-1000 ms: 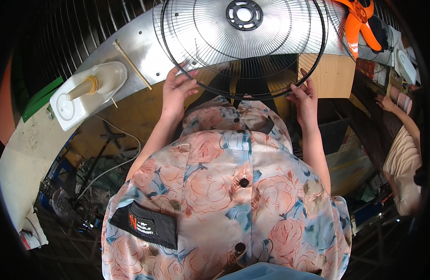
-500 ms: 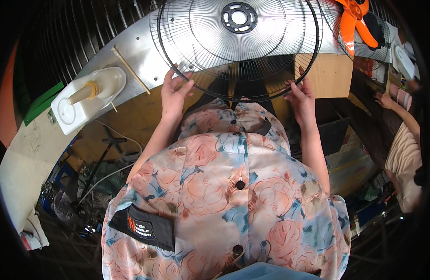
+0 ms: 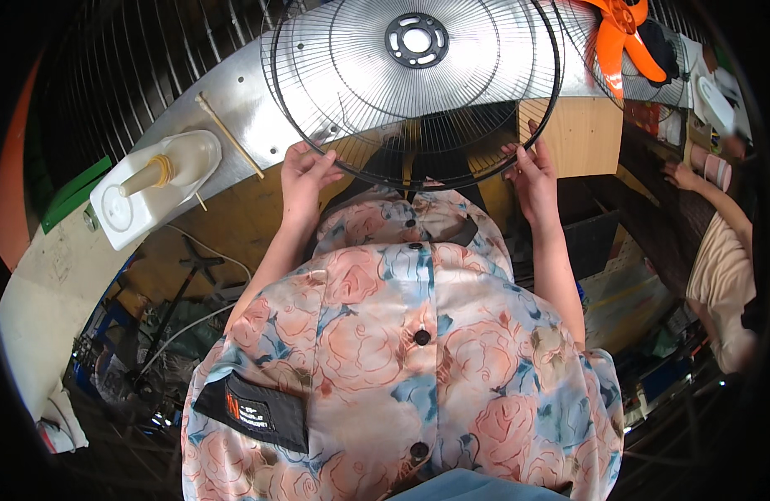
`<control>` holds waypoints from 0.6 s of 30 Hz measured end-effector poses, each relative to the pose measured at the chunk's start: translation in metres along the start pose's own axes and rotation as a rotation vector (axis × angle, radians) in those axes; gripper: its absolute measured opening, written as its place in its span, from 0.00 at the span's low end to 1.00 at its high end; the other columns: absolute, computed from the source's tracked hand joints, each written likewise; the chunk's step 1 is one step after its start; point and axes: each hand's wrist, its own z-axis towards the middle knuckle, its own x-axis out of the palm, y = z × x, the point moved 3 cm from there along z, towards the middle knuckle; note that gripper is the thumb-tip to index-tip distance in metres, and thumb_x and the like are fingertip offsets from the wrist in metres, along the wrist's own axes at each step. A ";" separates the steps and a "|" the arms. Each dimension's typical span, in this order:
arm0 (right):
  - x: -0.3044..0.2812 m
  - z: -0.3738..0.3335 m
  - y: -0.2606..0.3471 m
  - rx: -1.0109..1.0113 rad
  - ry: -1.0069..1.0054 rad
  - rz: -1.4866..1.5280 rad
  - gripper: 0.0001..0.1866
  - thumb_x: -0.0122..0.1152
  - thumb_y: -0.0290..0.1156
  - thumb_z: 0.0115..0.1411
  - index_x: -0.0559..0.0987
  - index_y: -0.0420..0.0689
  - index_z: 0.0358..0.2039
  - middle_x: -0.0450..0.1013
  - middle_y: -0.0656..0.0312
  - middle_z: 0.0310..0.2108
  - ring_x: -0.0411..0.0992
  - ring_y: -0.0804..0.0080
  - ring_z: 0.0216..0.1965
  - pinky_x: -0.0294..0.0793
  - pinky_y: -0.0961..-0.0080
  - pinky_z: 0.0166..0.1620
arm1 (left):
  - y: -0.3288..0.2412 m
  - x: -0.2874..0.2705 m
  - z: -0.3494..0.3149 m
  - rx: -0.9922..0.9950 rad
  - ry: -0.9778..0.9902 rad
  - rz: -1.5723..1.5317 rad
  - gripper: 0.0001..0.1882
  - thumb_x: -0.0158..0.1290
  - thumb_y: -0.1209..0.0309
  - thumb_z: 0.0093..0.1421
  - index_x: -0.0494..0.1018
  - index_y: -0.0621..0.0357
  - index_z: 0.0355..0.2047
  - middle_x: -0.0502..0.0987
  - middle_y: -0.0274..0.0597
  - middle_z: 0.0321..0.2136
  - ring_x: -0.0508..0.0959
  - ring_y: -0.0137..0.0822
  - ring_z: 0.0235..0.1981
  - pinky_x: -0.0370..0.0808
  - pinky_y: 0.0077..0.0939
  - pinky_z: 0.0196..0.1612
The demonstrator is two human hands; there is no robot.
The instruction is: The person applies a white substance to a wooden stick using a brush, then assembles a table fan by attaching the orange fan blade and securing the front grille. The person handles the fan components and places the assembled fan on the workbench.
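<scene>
A round black wire fan grille [image 3: 377, 96], with a dark hub ring [image 3: 417, 40] at its middle, lies over the metal bench and overhangs its near edge. Along its rim runs a black hoop [image 3: 558, 71], which looks slightly offset from the wires. My left hand [image 3: 304, 179] pinches this hoop at the near left, thumb and fingers together. At the near right my right hand [image 3: 533, 177] holds the same hoop between thumb and fingers. Whether hoop and grille are joined I cannot tell.
An orange fan blade [image 3: 623, 46] lies on another grille at the far right. Left of me are a white bottle [image 3: 155, 188] and a wooden stick [image 3: 229, 134] on the metal bench [image 3: 243, 100]. A wooden board [image 3: 581, 138] and a co-worker's arm [image 3: 719, 200] are at right.
My left hand has come down and its fingers have closed on the hoop. The right hand keeps its hold. The whole view has shifted slightly.
</scene>
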 end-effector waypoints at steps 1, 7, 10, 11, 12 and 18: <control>0.000 0.000 0.000 -0.008 0.000 -0.003 0.32 0.56 0.30 0.70 0.58 0.52 0.72 0.76 0.64 0.44 0.74 0.76 0.49 0.72 0.79 0.40 | 0.000 0.001 0.000 -0.009 0.012 -0.004 0.19 0.60 0.77 0.62 0.62 0.59 0.47 0.75 0.38 0.29 0.81 0.33 0.32 0.80 0.24 0.35; -0.001 0.000 0.001 -0.040 -0.025 -0.016 0.30 0.57 0.31 0.70 0.61 0.50 0.70 0.76 0.64 0.44 0.74 0.76 0.49 0.72 0.79 0.42 | 0.001 0.002 -0.001 -0.005 0.006 0.008 0.19 0.59 0.76 0.63 0.62 0.60 0.49 0.77 0.44 0.35 0.81 0.34 0.33 0.81 0.25 0.36; 0.000 0.000 0.002 -0.061 -0.054 -0.039 0.29 0.57 0.31 0.69 0.63 0.50 0.69 0.75 0.62 0.48 0.73 0.75 0.50 0.71 0.78 0.43 | 0.000 0.003 -0.002 0.010 0.000 -0.013 0.20 0.59 0.76 0.63 0.62 0.60 0.49 0.78 0.47 0.40 0.81 0.34 0.34 0.82 0.25 0.36; 0.000 0.000 0.003 -0.066 -0.065 -0.054 0.29 0.58 0.31 0.69 0.63 0.50 0.69 0.75 0.62 0.49 0.73 0.75 0.50 0.71 0.78 0.44 | -0.001 0.004 -0.002 0.034 0.008 -0.033 0.20 0.59 0.76 0.63 0.61 0.60 0.49 0.78 0.48 0.42 0.81 0.34 0.34 0.82 0.26 0.36; 0.001 0.001 0.004 -0.073 -0.069 -0.070 0.28 0.58 0.31 0.69 0.64 0.50 0.68 0.75 0.62 0.50 0.73 0.74 0.50 0.71 0.78 0.44 | 0.000 0.004 -0.002 0.022 -0.005 -0.012 0.20 0.58 0.76 0.64 0.61 0.60 0.50 0.78 0.50 0.44 0.81 0.34 0.37 0.81 0.27 0.38; 0.006 0.009 0.018 -0.179 -0.081 -0.152 0.26 0.60 0.27 0.67 0.65 0.43 0.63 0.74 0.57 0.55 0.76 0.67 0.53 0.73 0.78 0.46 | -0.006 0.006 -0.003 0.145 -0.014 -0.029 0.21 0.55 0.76 0.66 0.58 0.59 0.54 0.75 0.54 0.55 0.80 0.41 0.51 0.77 0.33 0.50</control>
